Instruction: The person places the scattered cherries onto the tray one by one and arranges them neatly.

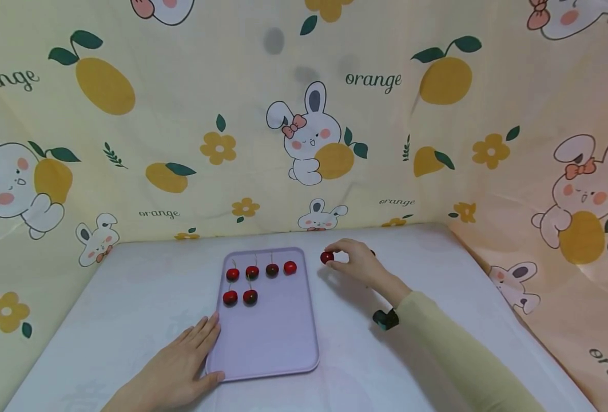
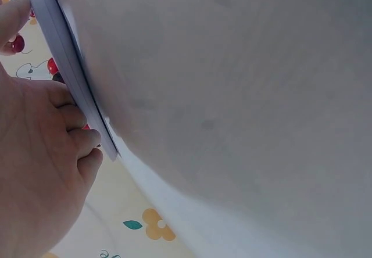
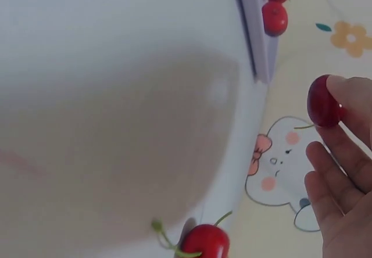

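The right hand (image 1: 357, 262), right of centre in the head view, pinches a cherry (image 1: 326, 257) at its fingertips, just beside the tray's (image 1: 273, 337) upper right corner. The left hand (image 1: 180, 366), at the lower left, rests flat with relaxed fingers against the tray's left edge. Six cherries (image 1: 252, 272) lie in the tray's upper part. Another cherry (image 3: 204, 240) lies on the bench (image 1: 128, 297).

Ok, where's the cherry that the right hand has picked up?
In the head view, the cherry is pinched by the right hand, just right of the tray and its top corner.
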`<state>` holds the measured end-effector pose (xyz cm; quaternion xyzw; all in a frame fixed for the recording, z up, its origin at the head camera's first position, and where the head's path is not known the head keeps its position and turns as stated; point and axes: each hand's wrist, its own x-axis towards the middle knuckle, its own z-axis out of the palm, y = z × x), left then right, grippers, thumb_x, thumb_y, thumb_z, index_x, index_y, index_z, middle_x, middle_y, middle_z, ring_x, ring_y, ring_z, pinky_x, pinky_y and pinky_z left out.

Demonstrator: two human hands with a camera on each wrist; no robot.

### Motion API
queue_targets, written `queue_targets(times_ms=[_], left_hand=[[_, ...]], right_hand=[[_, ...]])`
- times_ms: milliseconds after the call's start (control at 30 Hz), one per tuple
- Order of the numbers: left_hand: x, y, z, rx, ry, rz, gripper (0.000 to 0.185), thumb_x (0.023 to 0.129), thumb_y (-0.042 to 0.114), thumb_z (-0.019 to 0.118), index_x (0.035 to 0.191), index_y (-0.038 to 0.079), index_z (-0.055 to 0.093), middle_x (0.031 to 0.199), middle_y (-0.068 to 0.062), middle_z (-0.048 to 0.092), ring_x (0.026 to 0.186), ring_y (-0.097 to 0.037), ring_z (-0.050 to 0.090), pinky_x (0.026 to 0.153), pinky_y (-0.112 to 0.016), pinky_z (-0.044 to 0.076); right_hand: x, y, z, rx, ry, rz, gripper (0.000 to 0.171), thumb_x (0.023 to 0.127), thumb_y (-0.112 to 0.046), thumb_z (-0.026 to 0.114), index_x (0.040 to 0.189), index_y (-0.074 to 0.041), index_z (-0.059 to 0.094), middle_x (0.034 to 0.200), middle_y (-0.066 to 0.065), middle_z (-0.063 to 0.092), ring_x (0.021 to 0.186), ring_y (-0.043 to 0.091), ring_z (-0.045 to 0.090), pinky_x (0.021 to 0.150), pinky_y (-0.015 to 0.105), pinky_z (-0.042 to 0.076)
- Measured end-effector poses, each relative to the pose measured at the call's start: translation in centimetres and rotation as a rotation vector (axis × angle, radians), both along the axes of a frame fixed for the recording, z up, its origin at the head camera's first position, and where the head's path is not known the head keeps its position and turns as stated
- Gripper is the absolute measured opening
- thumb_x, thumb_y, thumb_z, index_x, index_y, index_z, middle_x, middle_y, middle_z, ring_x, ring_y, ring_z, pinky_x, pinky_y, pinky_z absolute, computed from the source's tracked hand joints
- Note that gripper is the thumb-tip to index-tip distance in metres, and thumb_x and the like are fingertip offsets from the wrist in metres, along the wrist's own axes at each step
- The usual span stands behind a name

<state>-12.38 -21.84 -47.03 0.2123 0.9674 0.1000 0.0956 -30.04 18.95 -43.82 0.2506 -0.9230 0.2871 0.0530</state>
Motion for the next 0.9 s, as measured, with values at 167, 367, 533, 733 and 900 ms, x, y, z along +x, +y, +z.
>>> queue_targets(times_ms=[167, 367, 533, 733, 900], left_hand=[[-0.1, 0.0, -0.1, -0.005, -0.003, 0.005, 0.098, 0.092, 0.07, 0.059, 0.157, -0.001, 0.042, 0.169, -0.016, 0.029, 0.155, -0.038, 0.028, 0.123, -0.057, 0.029], [-0.1, 0.0, -0.1, -0.008, 0.007, 0.003, 0.097, 0.092, 0.07, 0.059, 0.157, -0.001, 0.042, 0.169, -0.015, 0.03, 0.155, -0.037, 0.028, 0.123, -0.057, 0.03], [-0.1, 0.0, -0.2, -0.013, -0.009, 0.006, 0.098, 0.092, 0.072, 0.058, 0.158, 0.0, 0.041, 0.169, -0.014, 0.029, 0.155, -0.037, 0.028, 0.123, -0.058, 0.03], [-0.2, 0.0, -0.2, -0.014, -0.013, 0.005, 0.098, 0.092, 0.072, 0.057, 0.157, 0.0, 0.042, 0.169, -0.014, 0.03, 0.155, -0.037, 0.028, 0.123, -0.058, 0.03], [0.0, -0.1, -0.2, -0.002, 0.02, -0.02, 0.096, 0.094, 0.069, 0.058, 0.155, -0.003, 0.044, 0.168, -0.017, 0.032, 0.154, -0.039, 0.03, 0.122, -0.059, 0.031]], right_hand=[[0.2, -0.9, 0.1, -0.005, -0.004, 0.009, 0.035, 0.095, -0.021, 0.078, 0.127, -0.009, 0.072, 0.122, 0.006, 0.073, 0.118, 0.027, 0.065, 0.104, 0.049, 0.052], [0.2, -1.9, -0.1, -0.034, 0.012, 0.055, 0.032, 0.095, -0.02, 0.079, 0.124, -0.01, 0.074, 0.118, 0.004, 0.073, 0.112, 0.024, 0.067, 0.101, 0.046, 0.055], [0.4, -3.1, -0.2, -0.072, 0.007, 0.088, 0.032, 0.094, -0.018, 0.08, 0.124, -0.009, 0.074, 0.116, 0.004, 0.072, 0.108, 0.022, 0.067, 0.099, 0.043, 0.057], [0.5, -4.6, -0.4, -0.095, 0.03, 0.132, 0.031, 0.094, -0.016, 0.08, 0.123, -0.007, 0.073, 0.117, 0.005, 0.072, 0.105, 0.021, 0.068, 0.097, 0.037, 0.058], [0.8, -5.7, -0.3, -0.124, 0.042, 0.168, 0.029, 0.093, -0.014, 0.08, 0.12, -0.007, 0.074, 0.114, 0.006, 0.072, 0.102, 0.022, 0.069, 0.094, 0.036, 0.058]])
